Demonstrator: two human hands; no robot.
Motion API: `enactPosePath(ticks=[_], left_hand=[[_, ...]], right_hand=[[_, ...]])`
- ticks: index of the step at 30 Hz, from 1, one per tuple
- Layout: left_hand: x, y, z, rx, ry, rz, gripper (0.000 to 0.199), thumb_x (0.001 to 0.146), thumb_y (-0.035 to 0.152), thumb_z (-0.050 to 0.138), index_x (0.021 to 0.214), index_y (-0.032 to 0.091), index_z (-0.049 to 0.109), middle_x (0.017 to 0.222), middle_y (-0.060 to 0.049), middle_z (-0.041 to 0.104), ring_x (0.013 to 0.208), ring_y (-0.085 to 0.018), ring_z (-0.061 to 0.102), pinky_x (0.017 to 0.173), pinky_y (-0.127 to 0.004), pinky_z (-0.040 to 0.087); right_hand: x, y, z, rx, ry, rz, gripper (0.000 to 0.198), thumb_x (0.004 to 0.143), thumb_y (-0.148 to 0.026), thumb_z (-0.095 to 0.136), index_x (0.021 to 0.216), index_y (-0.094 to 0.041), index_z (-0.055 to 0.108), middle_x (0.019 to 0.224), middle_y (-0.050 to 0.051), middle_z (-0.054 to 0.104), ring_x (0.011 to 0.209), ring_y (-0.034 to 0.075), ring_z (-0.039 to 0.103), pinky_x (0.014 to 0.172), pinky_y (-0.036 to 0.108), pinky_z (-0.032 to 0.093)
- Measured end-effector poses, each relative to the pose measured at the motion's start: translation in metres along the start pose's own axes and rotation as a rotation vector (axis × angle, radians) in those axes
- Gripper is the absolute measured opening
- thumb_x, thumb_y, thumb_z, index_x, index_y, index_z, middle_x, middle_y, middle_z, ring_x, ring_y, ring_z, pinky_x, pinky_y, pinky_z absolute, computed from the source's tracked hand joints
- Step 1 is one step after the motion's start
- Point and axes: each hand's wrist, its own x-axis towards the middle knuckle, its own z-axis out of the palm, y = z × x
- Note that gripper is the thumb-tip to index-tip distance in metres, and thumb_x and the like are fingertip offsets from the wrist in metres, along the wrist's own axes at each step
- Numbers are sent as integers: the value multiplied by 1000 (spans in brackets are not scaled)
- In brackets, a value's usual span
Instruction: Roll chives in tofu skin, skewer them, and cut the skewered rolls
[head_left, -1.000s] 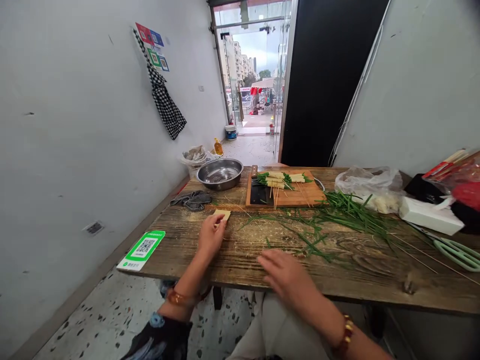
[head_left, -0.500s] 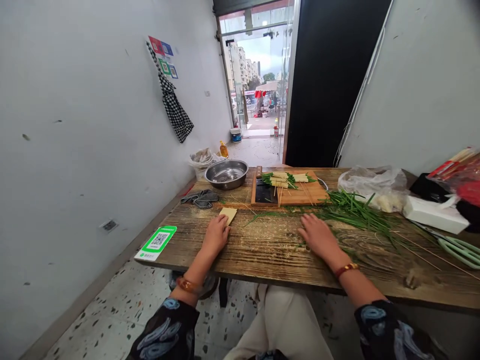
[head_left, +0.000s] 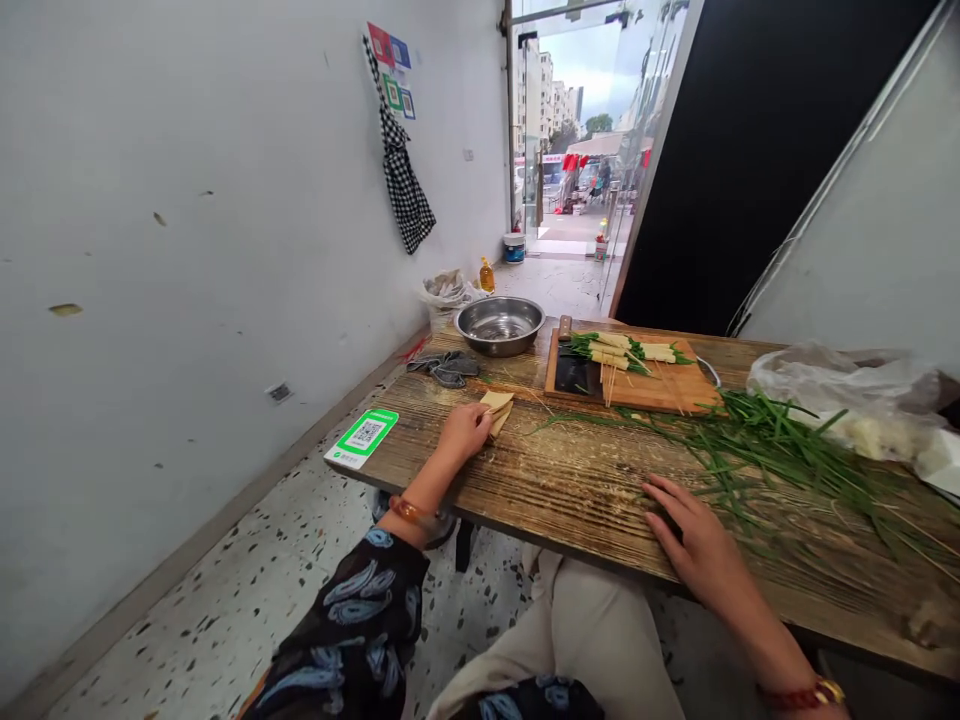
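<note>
My left hand point(head_left: 463, 432) pinches the near edge of a small stack of pale yellow tofu sheets point(head_left: 499, 405) at the table's left side. The sheets look slightly fanned apart. My right hand point(head_left: 697, 540) rests on the wooden table point(head_left: 570, 490), fingers stretched out, holding nothing. Just beyond it lies a loose heap of long green chives point(head_left: 787, 445), with stray stalks reaching leftward. On a cutting board point(head_left: 637, 397) at the back lie several tofu rolls point(head_left: 611, 350) wrapped around chives, with thin wooden skewers stuck through them. A knife point(head_left: 574, 374) lies on the board's left end.
A steel basin point(head_left: 500, 328) stands at the back left, with a grey cloth point(head_left: 448, 368) before it. A QR-code card point(head_left: 364, 438) lies at the left corner. Clear plastic bags point(head_left: 832, 375) sit at the back right. A white wall point(head_left: 225, 150) borders the left side.
The view has turned right and tilted slightly. My left hand still grips the tofu sheets, which now appear more spread. My right hand has drawn back nearer the table's front edge.
</note>
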Motion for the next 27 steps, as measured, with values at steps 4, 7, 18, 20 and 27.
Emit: enactPosePath(ticks=[4, 7, 18, 20, 27], left_hand=[[2, -1, -6, -81, -33, -35, 26, 78, 23, 47, 78, 16, 72, 105, -8, 72, 97, -20, 63, 93, -30, 43], [6, -5, -10, -163, -49, -77, 21, 72, 25, 52, 66, 16, 71, 97, -6, 73, 89, -21, 65, 85, -30, 46], [15, -10, -9, -444, 40, -242, 28, 63, 38, 57, 60, 12, 66, 53, -1, 59, 47, -10, 48, 49, -21, 35], [19, -12, -14, -455, 116, -258, 29, 68, 39, 54, 64, 12, 64, 50, 2, 54, 46, -9, 44, 48, -20, 33], [20, 35, -29, -367, 249, -127, 20, 81, 30, 49, 81, 15, 62, 72, -1, 61, 69, -13, 53, 62, -22, 40]], right_hand=[[1, 2, -1, 16, 25, 3, 40, 93, -40, 42, 121, -19, 60, 130, 13, 57, 120, 26, 53, 99, 44, 45], [1, -1, -3, 3, 27, 9, 39, 93, -40, 42, 121, -18, 59, 130, 12, 57, 119, 26, 54, 98, 45, 46], [-1, -5, -3, -38, 48, 7, 37, 94, -36, 41, 119, -18, 61, 129, 11, 58, 117, 26, 55, 98, 45, 45], [-1, -4, -3, -26, 57, 5, 37, 94, -36, 41, 118, -18, 62, 128, 11, 58, 117, 25, 55, 98, 45, 45], [-2, -1, 0, 7, 75, 11, 37, 93, -37, 43, 118, -19, 63, 128, 11, 59, 115, 26, 56, 97, 45, 47]])
